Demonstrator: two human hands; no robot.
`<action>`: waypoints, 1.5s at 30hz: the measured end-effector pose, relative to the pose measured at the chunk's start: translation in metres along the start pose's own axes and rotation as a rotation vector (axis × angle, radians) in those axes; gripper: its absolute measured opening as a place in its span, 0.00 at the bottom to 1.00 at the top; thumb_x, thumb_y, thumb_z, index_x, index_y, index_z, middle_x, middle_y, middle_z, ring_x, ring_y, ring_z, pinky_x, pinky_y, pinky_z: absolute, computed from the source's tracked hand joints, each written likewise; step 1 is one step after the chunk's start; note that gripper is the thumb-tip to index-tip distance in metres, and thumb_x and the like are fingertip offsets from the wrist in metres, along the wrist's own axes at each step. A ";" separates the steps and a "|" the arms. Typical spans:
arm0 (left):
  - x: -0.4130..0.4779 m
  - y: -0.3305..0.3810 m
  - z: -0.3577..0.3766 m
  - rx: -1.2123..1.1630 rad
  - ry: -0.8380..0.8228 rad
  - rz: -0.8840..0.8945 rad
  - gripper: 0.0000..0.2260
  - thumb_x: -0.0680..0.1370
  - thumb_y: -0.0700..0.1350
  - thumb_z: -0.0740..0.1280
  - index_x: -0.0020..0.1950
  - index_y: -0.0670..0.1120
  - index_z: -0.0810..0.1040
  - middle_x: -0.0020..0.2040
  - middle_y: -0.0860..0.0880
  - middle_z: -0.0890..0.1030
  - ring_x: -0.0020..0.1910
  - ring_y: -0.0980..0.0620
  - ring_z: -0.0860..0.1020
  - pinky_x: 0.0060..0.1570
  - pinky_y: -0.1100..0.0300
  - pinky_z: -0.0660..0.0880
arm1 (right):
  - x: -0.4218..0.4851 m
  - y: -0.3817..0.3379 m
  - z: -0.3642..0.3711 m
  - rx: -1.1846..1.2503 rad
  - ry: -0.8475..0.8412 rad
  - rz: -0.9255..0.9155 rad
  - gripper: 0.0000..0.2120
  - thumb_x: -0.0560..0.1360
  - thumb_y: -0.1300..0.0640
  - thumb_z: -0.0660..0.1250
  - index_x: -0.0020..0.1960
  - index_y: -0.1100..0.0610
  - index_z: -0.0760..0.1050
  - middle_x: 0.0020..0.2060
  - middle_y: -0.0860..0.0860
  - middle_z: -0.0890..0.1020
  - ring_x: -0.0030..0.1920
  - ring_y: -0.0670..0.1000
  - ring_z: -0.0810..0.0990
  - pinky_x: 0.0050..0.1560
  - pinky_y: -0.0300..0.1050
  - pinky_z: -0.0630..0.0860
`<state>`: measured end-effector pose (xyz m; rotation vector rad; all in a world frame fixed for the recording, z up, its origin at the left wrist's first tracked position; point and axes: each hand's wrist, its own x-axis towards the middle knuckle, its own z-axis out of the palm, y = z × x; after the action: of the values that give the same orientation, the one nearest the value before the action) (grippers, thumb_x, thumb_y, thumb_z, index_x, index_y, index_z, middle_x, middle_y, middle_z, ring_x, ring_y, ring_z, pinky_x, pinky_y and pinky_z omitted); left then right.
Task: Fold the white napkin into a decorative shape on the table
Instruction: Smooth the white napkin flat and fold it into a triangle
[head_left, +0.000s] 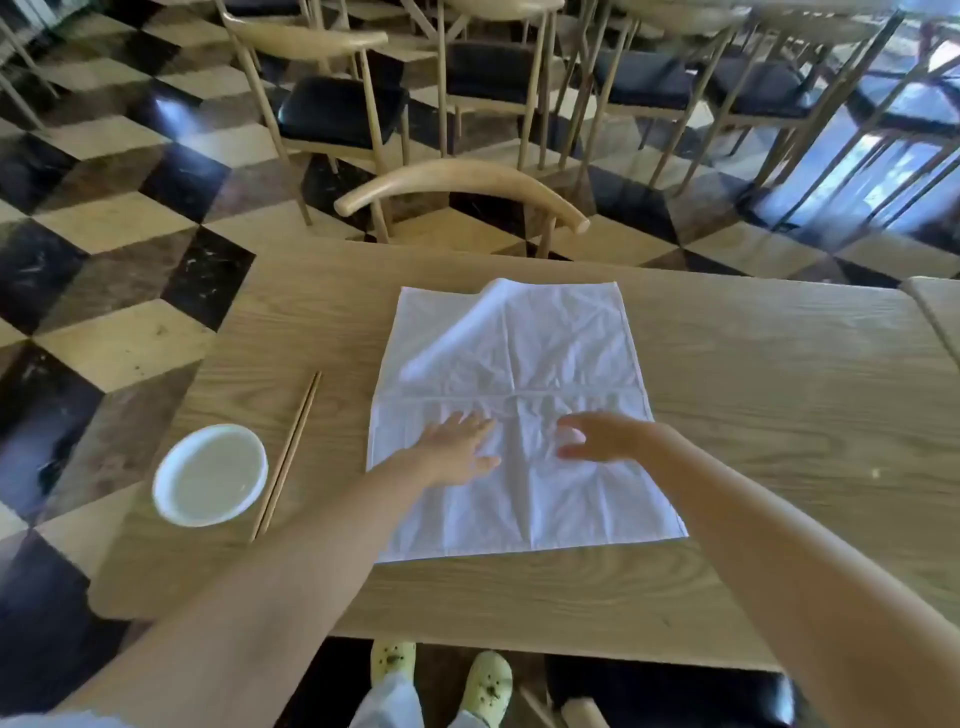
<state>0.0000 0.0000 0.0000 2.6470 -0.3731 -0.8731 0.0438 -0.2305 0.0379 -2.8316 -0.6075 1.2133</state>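
Shoes (488, 675), pale yellow with dark specks, one pair, on the floor under the near edge of the tabletop (753, 415). Black padded seat (670, 691), just to the right of the shoes, partly under the tabletop.

Tabletop: light wood grain, rectangular.

Left grip (457, 447): bare hand, fingers straight and spread, palm down, lying flat on the near left part of the white napkin (545, 343), holding nothing.

Right grip (602, 436): bare hand, fingers loose and parted, holding nothing, over the middle of the napkin near the left grip but apart from it. Blur hides whether it touches the cloth.

White napkin: spread open at the middle of the tabletop, creased in straight lines, wrinkled at the centre. A raised diagonal fold crosses its far left corner.

Chopsticks (288, 457): one wooden pair, lying side by side, left of the napkin.

White bowl (162, 462): round, pale inside, just left of the chopsticks, near the tabletop's left edge.

Chair (462, 182): curved wooden back, at the far edge of the tabletop.

Floor (119, 218): glossy black, brown and cream tiles.

Further chairs (340, 109): wooden frames, black seats, several in a row beyond.
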 end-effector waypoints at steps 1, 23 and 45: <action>-0.006 0.001 0.017 0.101 -0.007 0.010 0.30 0.78 0.60 0.55 0.76 0.50 0.50 0.78 0.47 0.49 0.76 0.45 0.49 0.71 0.43 0.52 | -0.001 0.002 0.018 -0.011 0.016 -0.009 0.34 0.76 0.43 0.61 0.75 0.54 0.52 0.76 0.53 0.55 0.74 0.57 0.56 0.72 0.55 0.56; -0.037 0.010 0.090 0.669 0.329 0.437 0.15 0.70 0.33 0.62 0.54 0.42 0.82 0.52 0.44 0.84 0.52 0.48 0.82 0.50 0.57 0.79 | -0.020 0.023 0.120 -0.326 0.683 -0.318 0.08 0.59 0.64 0.67 0.39 0.61 0.80 0.37 0.54 0.83 0.40 0.54 0.83 0.36 0.43 0.80; 0.097 -0.011 -0.012 0.106 0.505 -0.237 0.25 0.82 0.53 0.47 0.76 0.50 0.45 0.78 0.50 0.47 0.76 0.52 0.44 0.73 0.44 0.44 | 0.109 -0.050 0.005 0.337 0.655 -0.022 0.24 0.81 0.54 0.49 0.75 0.57 0.52 0.76 0.52 0.52 0.76 0.50 0.48 0.75 0.48 0.46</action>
<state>0.0843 -0.0210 -0.0465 2.9218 0.0225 -0.2216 0.0909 -0.1470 -0.0339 -2.6696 -0.3496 0.2874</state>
